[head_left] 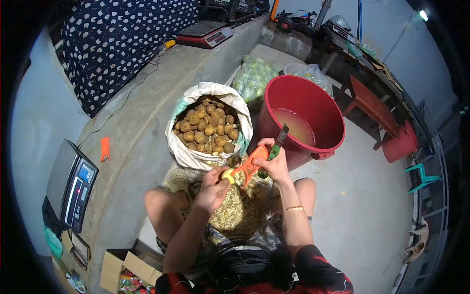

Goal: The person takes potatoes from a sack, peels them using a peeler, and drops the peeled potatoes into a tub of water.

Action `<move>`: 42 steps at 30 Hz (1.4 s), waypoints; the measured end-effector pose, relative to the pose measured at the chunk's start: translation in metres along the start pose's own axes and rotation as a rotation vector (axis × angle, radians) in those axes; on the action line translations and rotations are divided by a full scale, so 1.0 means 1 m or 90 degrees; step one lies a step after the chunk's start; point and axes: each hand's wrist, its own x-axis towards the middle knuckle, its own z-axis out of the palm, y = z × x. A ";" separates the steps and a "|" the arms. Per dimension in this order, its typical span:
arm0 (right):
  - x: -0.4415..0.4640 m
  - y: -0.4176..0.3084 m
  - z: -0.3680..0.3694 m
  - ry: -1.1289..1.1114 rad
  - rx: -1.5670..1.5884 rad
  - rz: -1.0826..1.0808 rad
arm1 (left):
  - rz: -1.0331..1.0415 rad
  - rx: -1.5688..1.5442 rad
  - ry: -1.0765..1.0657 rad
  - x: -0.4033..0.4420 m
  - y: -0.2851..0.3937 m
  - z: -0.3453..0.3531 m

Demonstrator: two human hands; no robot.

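My left hand (214, 190) is closed around a peeled yellow potato (228, 176). The fingers of my right hand (275, 164) are wrapped round an orange peeler (250, 165), whose head is at the potato. A green-handled knife (278, 142) is also held in my right hand, its dark blade pointing up. Below both hands lies a heap of pale peelings (235, 208) between my legs. Just ahead, a white sack (178, 148) stands open, full of brown unpeeled potatoes (209, 128).
A red tub (271, 128) with cloudy water stands ahead right, beside bags of green vegetables (254, 78). On the concrete ledge at left are an orange tool (105, 149) and a scale (78, 191). A cardboard box (112, 272) sits at lower left, a red stool (374, 105) at right.
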 end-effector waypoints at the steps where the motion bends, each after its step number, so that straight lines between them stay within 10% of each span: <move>1: 0.003 0.007 -0.004 0.002 0.002 0.004 | -0.011 -0.041 -0.017 -0.001 0.000 0.000; 13: 0.013 0.019 -0.015 0.179 -0.065 -0.036 | -0.031 -0.026 -0.005 -0.005 0.001 -0.003; 23: -0.006 -0.014 0.008 0.020 0.062 -0.014 | -0.036 -0.039 -0.012 -0.001 -0.001 0.005; 35: -0.003 0.001 -0.081 0.339 -0.009 -0.114 | -0.059 0.221 0.116 0.017 -0.036 -0.031; 39: -0.013 -0.004 -0.121 0.412 0.169 -0.193 | -0.363 0.418 -0.075 0.019 -0.060 0.000; 42: -0.025 -0.004 -0.142 0.433 0.233 -0.136 | -0.332 0.418 -0.192 0.079 -0.086 0.036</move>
